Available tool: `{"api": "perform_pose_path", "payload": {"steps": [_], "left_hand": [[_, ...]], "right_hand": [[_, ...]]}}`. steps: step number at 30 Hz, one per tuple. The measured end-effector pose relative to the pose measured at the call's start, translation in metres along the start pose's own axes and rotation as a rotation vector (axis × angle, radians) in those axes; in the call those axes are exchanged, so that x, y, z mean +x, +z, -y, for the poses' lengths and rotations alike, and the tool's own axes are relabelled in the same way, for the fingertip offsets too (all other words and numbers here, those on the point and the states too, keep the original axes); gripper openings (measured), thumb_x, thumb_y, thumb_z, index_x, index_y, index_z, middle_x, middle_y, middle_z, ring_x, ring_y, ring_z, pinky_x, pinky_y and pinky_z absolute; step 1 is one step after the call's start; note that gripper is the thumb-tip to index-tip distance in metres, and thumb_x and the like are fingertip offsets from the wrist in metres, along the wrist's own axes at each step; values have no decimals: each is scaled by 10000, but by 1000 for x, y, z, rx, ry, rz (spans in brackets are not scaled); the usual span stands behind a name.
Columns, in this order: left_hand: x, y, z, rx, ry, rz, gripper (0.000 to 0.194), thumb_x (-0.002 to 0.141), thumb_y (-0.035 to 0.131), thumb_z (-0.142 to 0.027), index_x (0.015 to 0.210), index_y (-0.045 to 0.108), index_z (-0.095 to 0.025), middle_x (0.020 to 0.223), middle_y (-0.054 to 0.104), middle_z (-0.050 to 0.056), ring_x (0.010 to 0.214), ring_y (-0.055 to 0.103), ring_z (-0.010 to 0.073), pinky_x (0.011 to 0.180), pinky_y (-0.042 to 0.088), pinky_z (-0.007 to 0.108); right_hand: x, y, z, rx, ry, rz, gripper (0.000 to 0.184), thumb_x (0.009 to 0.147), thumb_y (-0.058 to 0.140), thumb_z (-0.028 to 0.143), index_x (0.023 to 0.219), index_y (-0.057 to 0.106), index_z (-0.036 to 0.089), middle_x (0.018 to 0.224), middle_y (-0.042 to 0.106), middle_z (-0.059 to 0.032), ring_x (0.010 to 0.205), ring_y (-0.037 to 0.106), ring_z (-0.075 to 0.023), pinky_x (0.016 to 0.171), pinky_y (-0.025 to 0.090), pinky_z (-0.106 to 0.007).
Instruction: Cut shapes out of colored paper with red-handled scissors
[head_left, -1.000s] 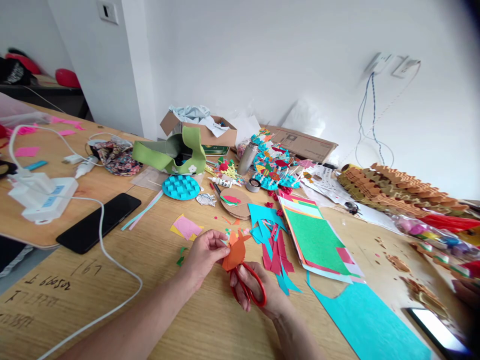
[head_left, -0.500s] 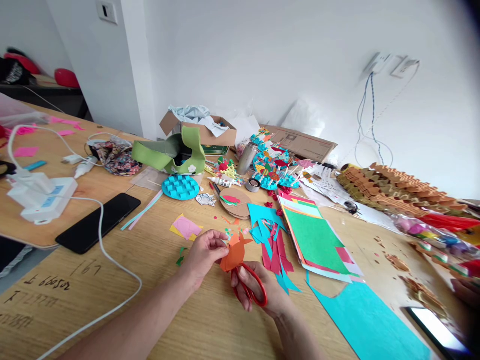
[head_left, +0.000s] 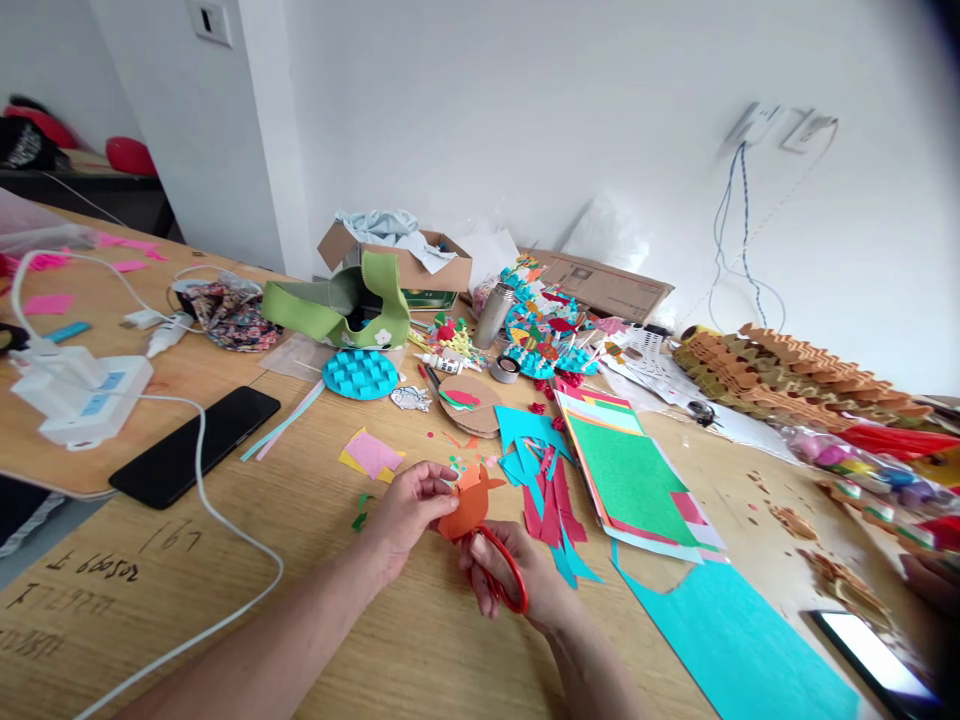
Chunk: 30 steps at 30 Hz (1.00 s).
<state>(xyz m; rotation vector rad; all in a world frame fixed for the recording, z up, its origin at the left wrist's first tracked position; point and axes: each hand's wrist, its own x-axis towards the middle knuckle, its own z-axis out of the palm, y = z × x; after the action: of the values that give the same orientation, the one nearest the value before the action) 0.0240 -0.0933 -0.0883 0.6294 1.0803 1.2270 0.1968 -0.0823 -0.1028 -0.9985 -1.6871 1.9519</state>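
Left hand (head_left: pixel 409 510) pinching orange paper (head_left: pixel 466 510); right hand (head_left: pixel 495 575) working red-handled scissors (head_left: pixel 512 565).
Fingers (head_left: pixel 442 482) closing on both; teal paper scraps (head_left: pixel 540 480) lying nearby on the worktop (head_left: pixel 420 650).

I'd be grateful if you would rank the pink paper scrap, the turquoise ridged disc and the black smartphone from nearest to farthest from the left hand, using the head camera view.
1. Pink paper scrap: just ahead of the left hand, slightly to its left.
2. Turquoise ridged disc: farther ahead on the table.
3. Black smartphone: well off to the left.
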Motion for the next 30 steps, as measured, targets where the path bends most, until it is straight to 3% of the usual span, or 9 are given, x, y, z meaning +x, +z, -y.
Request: {"api": "perform_pose_path", "payload": {"steps": [17,23,30], "left_hand": [[0,0,0,8,14,-6,368,554,763,-232,898,652,-160,734,645,-5,699,580,142,629,439,256],[-2,0,-1,3,-13,66,387,571,762,-212,932,636,-155,786,705,48,746,633,179,686,459,293],[0,-2,-2,-45,-39,40,378,549,754,-201,907,637,-160,751,685,19,698,626,166,618,466,278]], "right_hand": [[0,1,0,7,6,-8,606,776,576,756,762,537,152,422,537,31,312,437,-76,351,282,-172],[-1,0,1,-6,6,-15,614,776,571,760,777,558,146,436,540,29,323,441,-76,362,290,-178],[0,0,2,-43,-4,-40,595,776,588,745,774,540,152,441,544,26,332,453,-80,360,299,-173]]}}
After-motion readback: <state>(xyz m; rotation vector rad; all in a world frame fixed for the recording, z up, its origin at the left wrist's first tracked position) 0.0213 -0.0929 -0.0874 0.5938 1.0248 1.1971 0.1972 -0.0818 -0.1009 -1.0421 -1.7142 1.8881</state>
